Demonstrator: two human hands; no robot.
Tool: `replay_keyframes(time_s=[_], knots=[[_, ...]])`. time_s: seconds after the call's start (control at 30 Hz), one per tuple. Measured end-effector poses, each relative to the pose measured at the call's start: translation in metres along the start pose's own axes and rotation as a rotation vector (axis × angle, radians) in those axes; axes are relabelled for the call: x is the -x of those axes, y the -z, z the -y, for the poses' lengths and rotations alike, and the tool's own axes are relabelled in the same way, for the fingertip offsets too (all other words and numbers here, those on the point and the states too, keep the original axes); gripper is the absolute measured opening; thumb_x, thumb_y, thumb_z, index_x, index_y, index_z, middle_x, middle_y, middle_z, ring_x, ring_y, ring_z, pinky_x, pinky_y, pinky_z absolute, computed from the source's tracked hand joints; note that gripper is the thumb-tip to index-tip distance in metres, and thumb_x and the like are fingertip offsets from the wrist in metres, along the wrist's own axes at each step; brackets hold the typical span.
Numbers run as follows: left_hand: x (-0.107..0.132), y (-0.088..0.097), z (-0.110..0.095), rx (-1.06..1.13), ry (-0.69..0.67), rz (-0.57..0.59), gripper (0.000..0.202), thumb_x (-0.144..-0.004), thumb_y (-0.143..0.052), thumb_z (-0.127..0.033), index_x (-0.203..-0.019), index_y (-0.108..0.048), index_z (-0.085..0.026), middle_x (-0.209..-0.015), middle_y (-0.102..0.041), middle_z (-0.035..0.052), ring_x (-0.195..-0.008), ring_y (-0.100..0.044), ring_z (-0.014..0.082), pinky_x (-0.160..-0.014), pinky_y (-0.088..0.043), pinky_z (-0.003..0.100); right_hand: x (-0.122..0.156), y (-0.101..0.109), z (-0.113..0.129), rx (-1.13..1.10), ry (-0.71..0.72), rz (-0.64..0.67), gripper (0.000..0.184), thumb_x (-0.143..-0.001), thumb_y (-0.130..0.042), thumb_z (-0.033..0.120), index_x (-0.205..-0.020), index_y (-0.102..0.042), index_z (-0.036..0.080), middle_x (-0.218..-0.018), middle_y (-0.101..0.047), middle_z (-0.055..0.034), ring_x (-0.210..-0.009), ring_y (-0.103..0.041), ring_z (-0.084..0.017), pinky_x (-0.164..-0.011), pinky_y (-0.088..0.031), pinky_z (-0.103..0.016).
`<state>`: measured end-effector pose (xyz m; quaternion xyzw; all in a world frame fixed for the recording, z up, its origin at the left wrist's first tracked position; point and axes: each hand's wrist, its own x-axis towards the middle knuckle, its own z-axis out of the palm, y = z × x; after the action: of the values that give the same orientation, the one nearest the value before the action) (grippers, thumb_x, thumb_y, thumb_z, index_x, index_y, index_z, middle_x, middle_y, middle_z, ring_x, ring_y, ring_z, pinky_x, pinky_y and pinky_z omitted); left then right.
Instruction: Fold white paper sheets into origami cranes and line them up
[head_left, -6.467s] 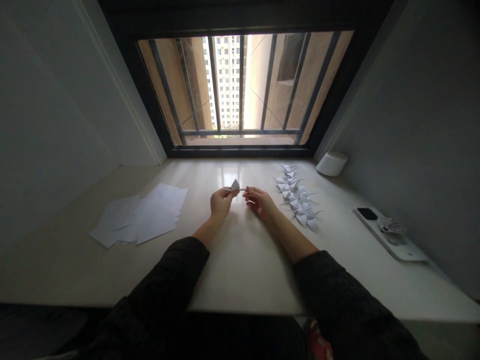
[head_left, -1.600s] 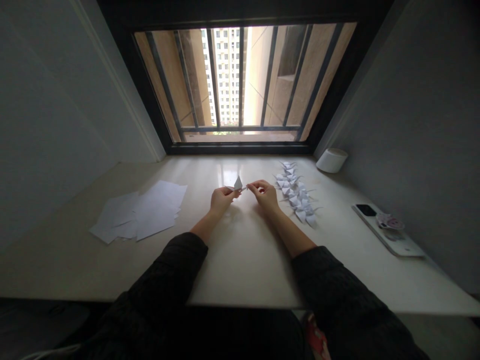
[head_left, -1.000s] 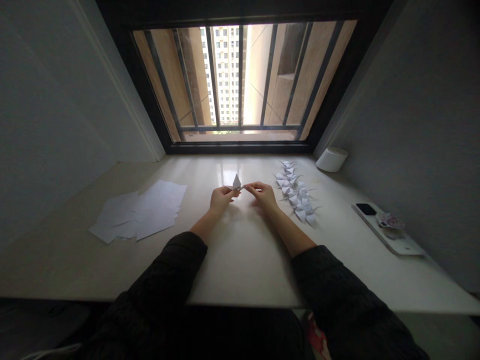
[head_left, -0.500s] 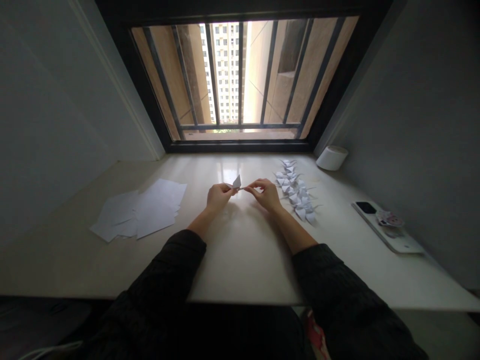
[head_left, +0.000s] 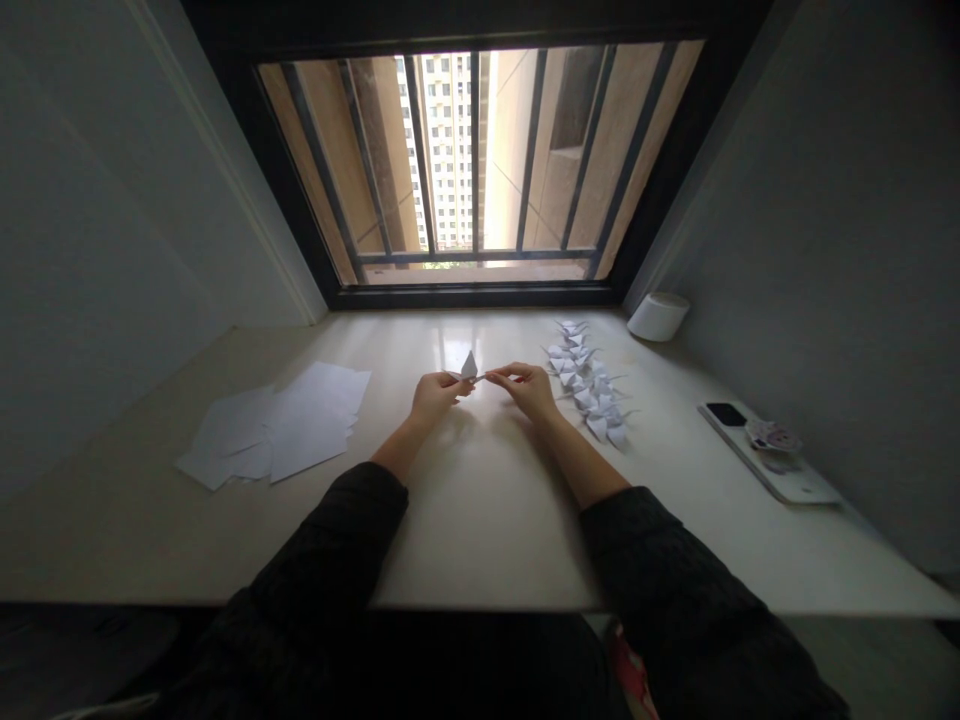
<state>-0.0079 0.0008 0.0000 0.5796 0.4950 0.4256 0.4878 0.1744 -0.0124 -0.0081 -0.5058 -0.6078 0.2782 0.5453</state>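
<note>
Between my two hands, above the middle of the white sill, is a folded white paper crane (head_left: 469,364) with one pointed flap standing up. My left hand (head_left: 437,395) pinches its body from the left. The fingertips of my right hand (head_left: 527,387) are closed on a thin point at its right end. Several finished paper cranes (head_left: 587,380) stand in a tight row just right of my right hand. Farther left, loose white paper sheets (head_left: 311,420) lie in an overlapping pile.
A white phone (head_left: 772,455) with a decorated grip lies at the right by the wall. Near the window's right corner a white cylindrical object (head_left: 658,317) rests against the wall. The barred window (head_left: 480,295) closes off the back, with walls on both sides.
The view has shifted slightly, moving the scene a little left. Both hands keep their hold on the paper crane, whose upright flap now looks turned a little.
</note>
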Motion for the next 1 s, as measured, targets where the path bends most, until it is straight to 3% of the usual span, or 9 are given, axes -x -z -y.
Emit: replay_keyframes(time_s=[0.13,0.37,0.7,0.8,1.0], knots=[[0.001,0.000,0.001,0.042,0.024,-0.015,0.038,-0.062,-0.072,-0.050,-0.075,-0.069,-0.014,-0.083,-0.072,0.0128,-0.077,-0.066,0.0205,-0.060,-0.046,0.026,-0.001,0.000,0.000,-0.069,-0.040,-0.039,0.032,-0.068,-0.068,0.053,-0.078,-0.075,0.023,-0.080,-0.072,-0.0057,-0.078,-0.064,-0.022,-0.071,-0.046,-0.032],[0.006,-0.005,-0.005,0.039,0.028,-0.034,0.034,-0.060,-0.074,-0.046,-0.071,-0.069,-0.014,-0.078,-0.071,0.0114,-0.076,-0.066,0.0209,-0.062,-0.046,0.028,-0.001,-0.003,-0.005,0.012,0.003,-0.039,0.033,-0.069,-0.067,0.053,-0.075,-0.074,0.022,-0.079,-0.069,-0.0058,-0.071,-0.060,-0.018,-0.059,-0.041,-0.028],[0.002,-0.007,0.002,-0.006,-0.002,-0.013,0.031,-0.063,-0.071,-0.043,-0.074,-0.070,-0.014,-0.077,-0.072,0.0096,-0.073,-0.066,0.0182,-0.060,-0.045,0.025,0.002,-0.010,-0.005,0.140,0.069,-0.058,0.031,-0.078,-0.058,0.047,-0.070,-0.068,0.019,-0.075,-0.066,-0.0040,-0.067,-0.056,-0.016,-0.061,-0.040,-0.028],[0.002,-0.008,0.002,0.019,0.005,-0.013,0.031,-0.063,-0.070,-0.043,-0.075,-0.070,-0.014,-0.079,-0.072,0.0098,-0.074,-0.066,0.0179,-0.061,-0.045,0.025,0.002,-0.011,-0.006,0.144,0.032,-0.059,0.032,-0.078,-0.056,0.048,-0.070,-0.068,0.020,-0.074,-0.066,-0.0040,-0.068,-0.057,-0.017,-0.062,-0.041,-0.029],[0.002,-0.008,0.003,0.020,-0.017,-0.007,0.034,-0.065,-0.070,-0.045,-0.077,-0.070,-0.013,-0.081,-0.071,0.0107,-0.077,-0.066,0.0189,-0.062,-0.047,0.025,0.001,-0.018,-0.003,-0.066,-0.053,-0.053,0.037,-0.075,-0.058,0.053,-0.091,-0.070,0.021,-0.095,-0.070,-0.0063,-0.077,-0.061,-0.018,-0.066,-0.046,-0.029]])
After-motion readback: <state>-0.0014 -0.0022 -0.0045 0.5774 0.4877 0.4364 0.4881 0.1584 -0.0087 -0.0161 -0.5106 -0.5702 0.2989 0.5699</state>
